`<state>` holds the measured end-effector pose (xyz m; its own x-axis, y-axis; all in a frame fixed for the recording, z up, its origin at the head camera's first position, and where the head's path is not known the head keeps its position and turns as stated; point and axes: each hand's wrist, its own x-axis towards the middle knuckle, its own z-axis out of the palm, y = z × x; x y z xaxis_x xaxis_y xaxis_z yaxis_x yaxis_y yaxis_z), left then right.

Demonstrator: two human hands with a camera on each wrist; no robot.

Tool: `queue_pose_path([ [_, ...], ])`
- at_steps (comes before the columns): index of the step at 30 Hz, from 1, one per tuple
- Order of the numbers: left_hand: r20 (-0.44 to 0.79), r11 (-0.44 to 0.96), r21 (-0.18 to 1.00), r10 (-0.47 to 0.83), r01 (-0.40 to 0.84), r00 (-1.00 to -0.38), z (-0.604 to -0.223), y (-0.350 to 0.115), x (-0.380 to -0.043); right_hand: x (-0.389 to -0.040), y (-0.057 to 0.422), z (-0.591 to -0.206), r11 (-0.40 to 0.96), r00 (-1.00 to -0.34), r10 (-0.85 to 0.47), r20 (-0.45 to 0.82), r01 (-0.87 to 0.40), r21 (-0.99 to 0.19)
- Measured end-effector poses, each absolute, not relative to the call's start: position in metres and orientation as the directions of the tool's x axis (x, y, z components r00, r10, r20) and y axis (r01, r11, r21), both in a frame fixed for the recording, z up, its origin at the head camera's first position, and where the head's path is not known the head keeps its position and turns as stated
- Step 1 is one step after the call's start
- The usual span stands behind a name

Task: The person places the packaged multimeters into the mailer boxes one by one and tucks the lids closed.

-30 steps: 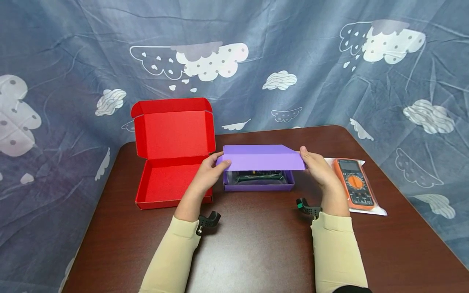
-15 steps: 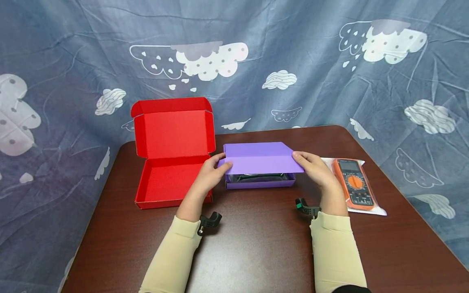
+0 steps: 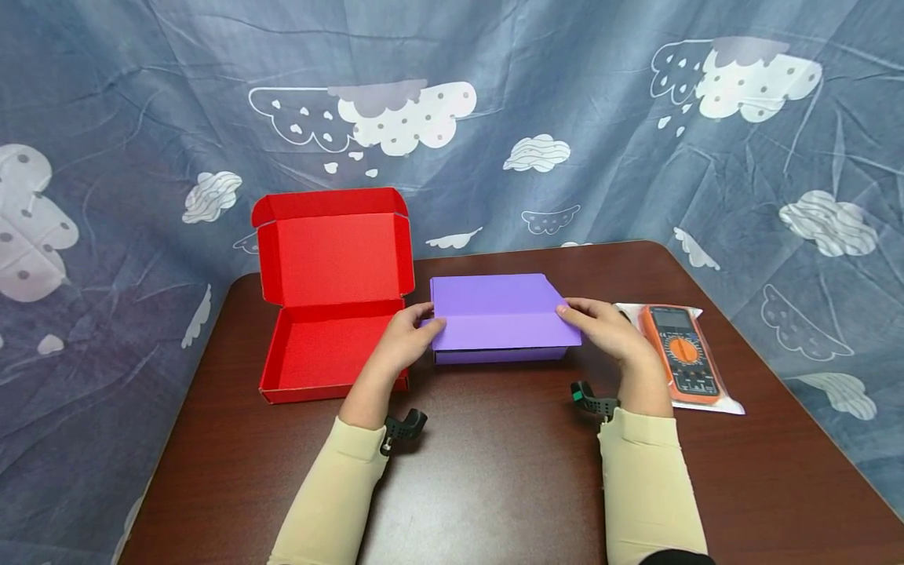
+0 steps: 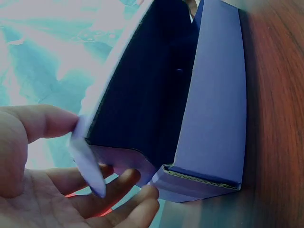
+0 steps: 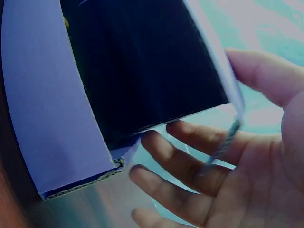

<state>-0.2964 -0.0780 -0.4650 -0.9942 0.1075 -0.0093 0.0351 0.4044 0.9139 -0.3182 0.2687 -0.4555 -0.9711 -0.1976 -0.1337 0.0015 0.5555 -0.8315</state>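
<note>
A purple cardboard box (image 3: 500,356) stands at the middle of the table, its lid (image 3: 505,302) tilted low over it. Between lid and front wall a dark gap shows in both wrist views. My left hand (image 3: 404,337) holds the lid's left front corner, thumb on top, fingers (image 4: 121,187) by the side flap. At the right front corner, my right hand (image 3: 609,329) has its thumb on the lid and its fingers (image 5: 175,161) beneath and beside the side edge. The contents of the box are mostly hidden in shadow.
Left of the purple box, a red cardboard box (image 3: 336,259) stands with its lid raised. An orange and black multimeter (image 3: 683,351) in a clear plastic bag lies on the right. Behind the brown table (image 3: 487,463) hangs a blue cloud-print cloth (image 3: 452,188).
The purple lid has come down at the front, covering the dark packaged contents seen earlier. My right hand has shifted slightly left and down with it; the left has barely moved.
</note>
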Motion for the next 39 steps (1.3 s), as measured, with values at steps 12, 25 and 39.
queue_pose_path([
  [12,-0.052,0.568,0.822,0.130,0.032,-0.990,-0.464,-0.074,-0.291,-0.315,0.269,-0.459,0.662,-0.944,-0.265,-0.196,-0.031,-0.749],
  [25,-0.022,0.722,0.685,0.149,0.094,-0.989,-0.464,-0.069,-0.289,-0.316,0.265,-0.461,0.653,-0.950,-0.272,-0.157,-0.062,-0.754],
  [39,0.006,0.796,0.596,0.128,0.106,-0.992,-0.475,-0.055,-0.288,-0.320,0.261,-0.468,0.680,-0.962,-0.211,-0.174,-0.016,-0.733],
])
